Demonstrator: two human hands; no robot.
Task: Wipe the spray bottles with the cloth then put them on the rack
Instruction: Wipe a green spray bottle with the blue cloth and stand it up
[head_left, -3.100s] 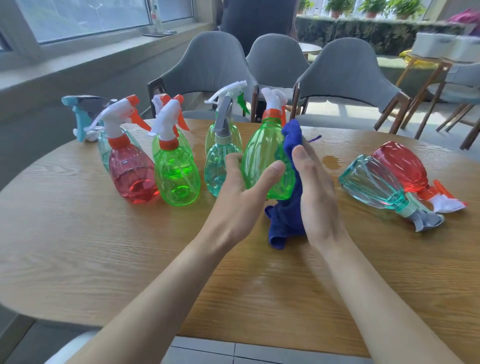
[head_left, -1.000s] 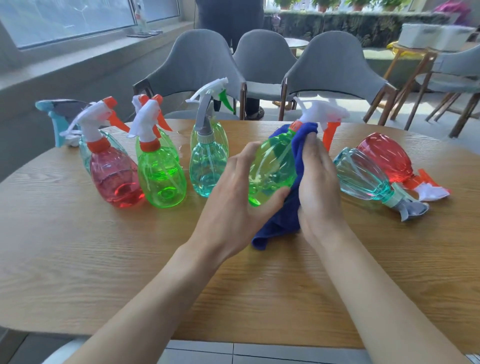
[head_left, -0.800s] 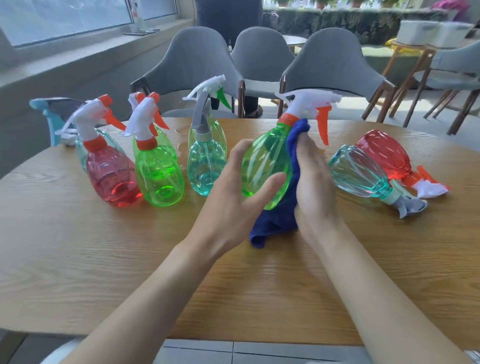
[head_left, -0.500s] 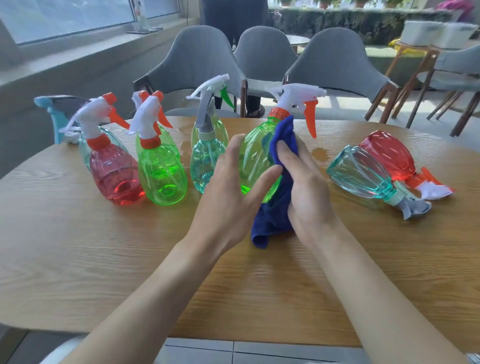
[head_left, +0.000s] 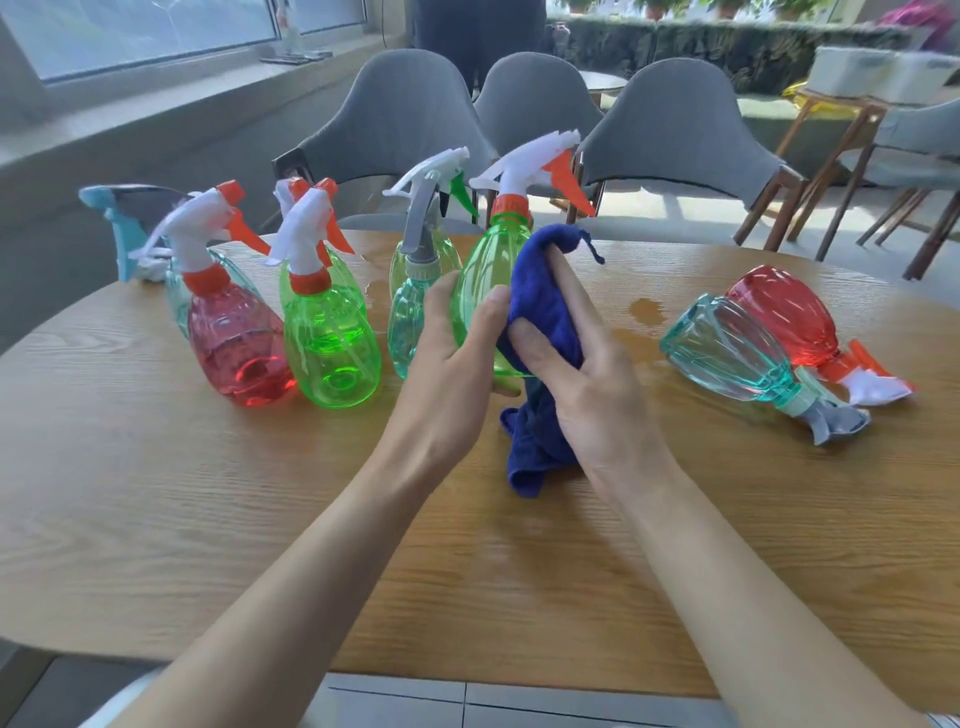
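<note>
My left hand (head_left: 451, 374) grips a green spray bottle (head_left: 485, 280) with a white and orange trigger, held upright just above the table. My right hand (head_left: 587, 379) presses a blue cloth (head_left: 535, 306) against the bottle's right side, fingers curled round the cloth. The cloth's lower end hangs down to the tabletop. To the left stand a red bottle (head_left: 236, 338), a green bottle (head_left: 327, 338) and a teal bottle (head_left: 410, 312), with more behind them. At the right a teal bottle (head_left: 737, 353) and a red bottle (head_left: 784, 317) lie on their sides.
All of it sits on a round wooden table (head_left: 156, 493), wet in spots near the far edge. Three grey chairs (head_left: 675, 130) stand behind the table. A window sill runs along the left. No rack shows in view.
The green bottle has tipped from leaning right back to upright. My right hand with the cloth has slid round from the bottle's far side to its front right.
</note>
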